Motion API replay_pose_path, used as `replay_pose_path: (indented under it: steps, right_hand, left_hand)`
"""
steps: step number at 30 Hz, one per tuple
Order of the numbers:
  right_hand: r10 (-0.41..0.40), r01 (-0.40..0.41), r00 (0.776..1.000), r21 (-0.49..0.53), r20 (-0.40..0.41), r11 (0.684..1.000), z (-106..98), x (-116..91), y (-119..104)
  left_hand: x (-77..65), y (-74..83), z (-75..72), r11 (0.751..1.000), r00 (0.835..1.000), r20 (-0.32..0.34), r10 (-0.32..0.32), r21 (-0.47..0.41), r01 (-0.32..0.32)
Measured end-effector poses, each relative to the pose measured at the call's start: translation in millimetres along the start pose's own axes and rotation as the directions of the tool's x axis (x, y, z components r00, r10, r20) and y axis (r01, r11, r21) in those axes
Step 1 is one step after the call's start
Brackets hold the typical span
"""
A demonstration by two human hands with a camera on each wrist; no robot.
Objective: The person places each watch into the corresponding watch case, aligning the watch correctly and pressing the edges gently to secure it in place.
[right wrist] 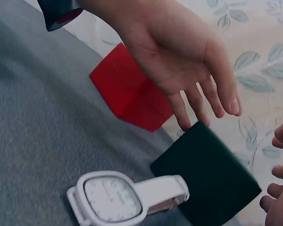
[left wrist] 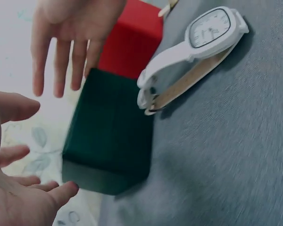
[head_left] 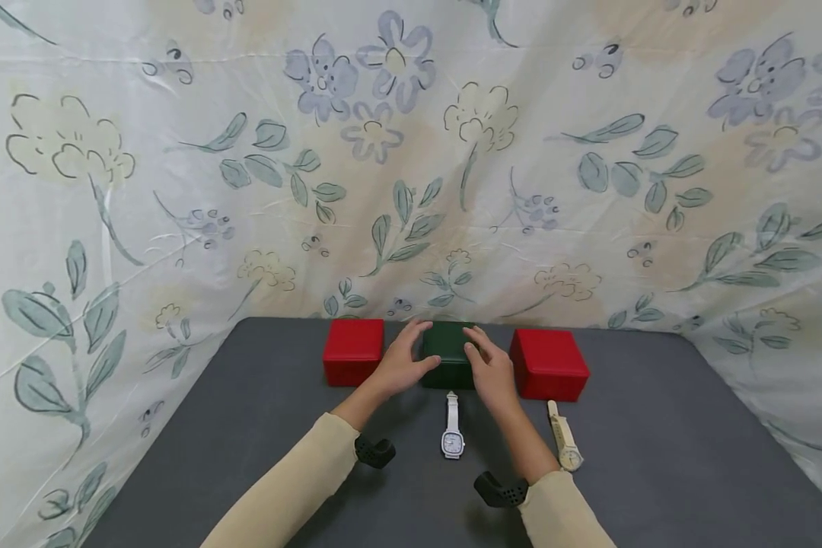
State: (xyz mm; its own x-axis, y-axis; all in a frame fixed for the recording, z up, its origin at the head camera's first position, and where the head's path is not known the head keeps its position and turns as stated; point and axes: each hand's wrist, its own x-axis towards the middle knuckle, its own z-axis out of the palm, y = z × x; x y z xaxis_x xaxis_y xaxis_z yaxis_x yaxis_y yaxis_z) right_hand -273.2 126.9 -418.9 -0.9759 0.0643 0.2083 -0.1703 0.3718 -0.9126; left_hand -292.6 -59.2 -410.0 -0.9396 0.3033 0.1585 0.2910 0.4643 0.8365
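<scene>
Ideally, the left hand (head_left: 399,367) and right hand (head_left: 492,374), fingers loosely spread and gripping nothing, should press evenly on the green box (head_left: 454,373) near the desk (head_left: 246,434)'s far edge.

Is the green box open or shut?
Shut: in the head view, the green box has its top lying flat, with no gap showing.

From afar I count two hands (head_left: 399,365) (head_left: 493,374), one green box (head_left: 448,352) between them, two red boxes (head_left: 353,350) (head_left: 550,364) flanking them, two watches (head_left: 453,430) (head_left: 565,441), one between the wrists (head_left: 361,405), one right of them, two black wristbands (head_left: 375,452) (head_left: 501,491).
</scene>
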Motion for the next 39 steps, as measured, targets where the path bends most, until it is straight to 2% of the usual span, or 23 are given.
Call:
replay_pose_path:
  steps: [8, 14, 17, 28, 35, 39]
  right_hand:
    - [0.094, -0.094, 0.995, 0.005, 0.034, 0.996, 0.4, 2.7, 22.7]
    - [0.12, -0.123, 0.99, 0.052, 0.073, 0.991, 8.0, 2.1, 35.4]
    - [0.122, -0.125, 0.99, 0.028, 0.075, 0.992, 12.1, -0.4, 37.7]
    - [0.104, -0.097, 0.994, -0.156, 0.035, 0.983, 13.5, -4.9, 46.8]
    - [0.073, -0.074, 0.997, -0.155, -0.015, 0.985, 13.7, -6.7, 49.6]
    - [0.04, -0.048, 0.997, -0.118, -0.071, 0.992, 16.4, -9.4, 51.9]
  left_hand:
    - [2.6, -8.6, 18.4, 0.997, 0.997, -0.031, -0.069, -0.039, 0.067]
    - [-0.8, -15.5, 21.4, 0.991, 0.992, -0.022, -0.127, -0.037, 0.127]
    - [-2.5, -17.8, 20.5, 0.99, 0.99, -0.007, -0.141, -0.029, 0.141]
    - [0.3, -22.0, 20.6, 0.996, 0.996, 0.023, -0.086, 0.027, 0.085]
    - [7.0, -22.0, 20.6, 0.997, 0.997, 0.026, -0.07, -0.014, 0.071]
    - [11.2, -18.2, 18.9, 0.998, 0.998, 0.007, -0.069, 0.003, 0.069]
